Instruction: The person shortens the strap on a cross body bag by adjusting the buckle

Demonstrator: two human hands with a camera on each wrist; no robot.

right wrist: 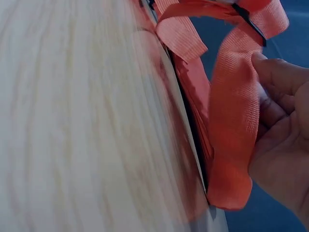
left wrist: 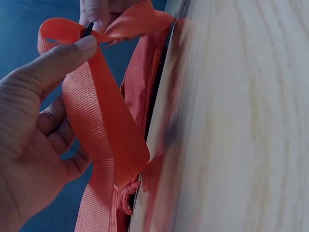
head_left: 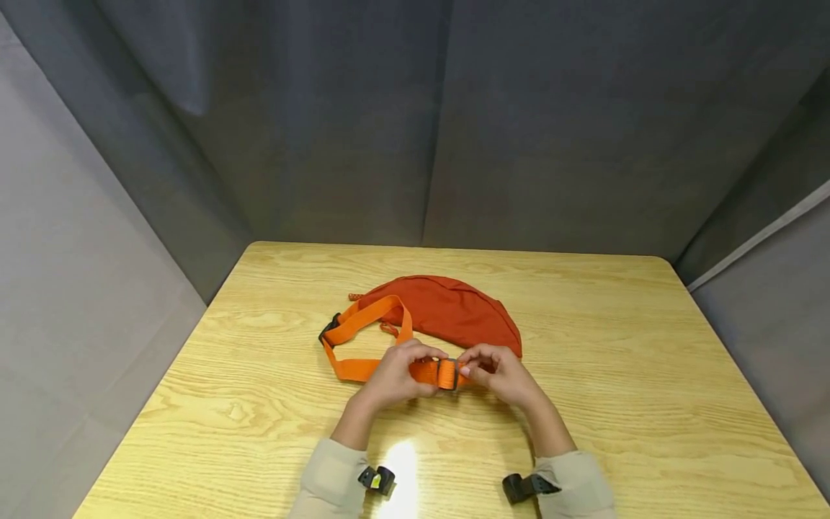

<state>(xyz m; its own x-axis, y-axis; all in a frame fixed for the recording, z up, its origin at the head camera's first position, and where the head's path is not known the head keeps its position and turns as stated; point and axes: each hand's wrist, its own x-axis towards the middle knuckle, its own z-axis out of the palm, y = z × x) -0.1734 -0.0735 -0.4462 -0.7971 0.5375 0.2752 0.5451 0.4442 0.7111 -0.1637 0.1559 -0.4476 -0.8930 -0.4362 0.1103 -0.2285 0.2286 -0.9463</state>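
Note:
A red waist bag lies on the table with its orange webbing strap looped in front of it. My left hand pinches the strap beside a dark strap slider, thumb on the near edge and fingers on the far edge. On the other side of the slider, my right hand pinches the webbing between thumb and fingers. A small loop of webbing bulges through the slider in the left wrist view. The strap's folded lower bend hangs below my right hand in the right wrist view.
A black buckle sits at the left bend of the strap. A red cord pull lies by the bag's near edge. The wooden table ends at a dark grey curtain, with pale grey panels at both sides.

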